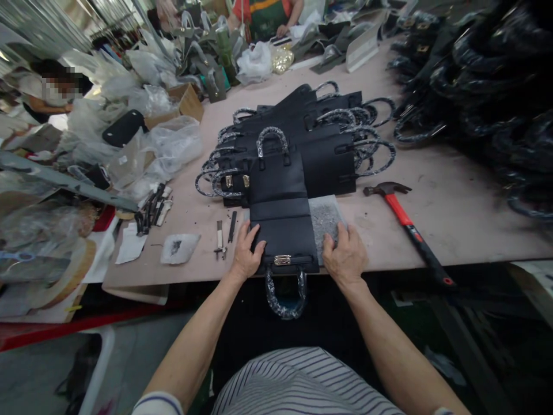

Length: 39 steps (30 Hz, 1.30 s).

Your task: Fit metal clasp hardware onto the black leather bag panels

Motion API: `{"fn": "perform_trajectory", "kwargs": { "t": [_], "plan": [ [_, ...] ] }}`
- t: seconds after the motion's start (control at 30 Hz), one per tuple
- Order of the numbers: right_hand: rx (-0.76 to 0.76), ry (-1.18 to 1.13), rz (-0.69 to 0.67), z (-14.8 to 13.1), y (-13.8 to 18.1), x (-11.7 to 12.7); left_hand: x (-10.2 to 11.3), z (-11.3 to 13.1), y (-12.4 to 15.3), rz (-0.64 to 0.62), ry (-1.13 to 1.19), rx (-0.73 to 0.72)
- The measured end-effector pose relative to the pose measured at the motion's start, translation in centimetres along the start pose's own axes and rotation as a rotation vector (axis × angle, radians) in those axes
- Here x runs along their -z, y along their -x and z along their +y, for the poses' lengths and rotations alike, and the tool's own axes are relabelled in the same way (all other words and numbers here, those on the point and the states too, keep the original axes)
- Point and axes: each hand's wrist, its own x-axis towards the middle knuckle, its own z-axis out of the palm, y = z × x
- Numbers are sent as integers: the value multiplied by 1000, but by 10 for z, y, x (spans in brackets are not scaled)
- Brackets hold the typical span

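Observation:
A flat black handbag panel (283, 233) lies at the table's front edge, with a metal clasp (283, 260) near its lower end. One plastic-wrapped handle (286, 311) hangs over the edge, and another wrapped handle (272, 138) stands at the far end. My left hand (249, 253) rests at the panel's left edge, fingers apart and thumb on the black surface. Partly under the panel is a grey speckled slab (324, 219). My right hand (346, 253) lies on the slab's right side, fingers spread, just beside the panel.
Behind lies a stack of similar black bag panels (328, 164). To the right are a claw hammer (401, 216) and a large heap of black bags (488, 86). Small tools (220, 236), a paper packet (179, 248) and plastic bags (173, 144) sit left. Other people work beyond.

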Motion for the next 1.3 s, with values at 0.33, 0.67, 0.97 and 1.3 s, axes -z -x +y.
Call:
{"fn": "perform_trajectory", "kwargs": {
  "t": [0.33,0.67,0.97,1.3],
  "plan": [
    [-10,32,-31,0,-3,-1,-6,-7,-2,57,-2,-78],
    [491,-217,-249,-22,29,51,19,22,20,-41,-34,-291],
    [506,-62,-276,-26,26,21,14,29,44,-220,-86,-285],
    [569,-9,-175,-14,18,15,6,44,40,-182,-167,-264]
  ]
}}
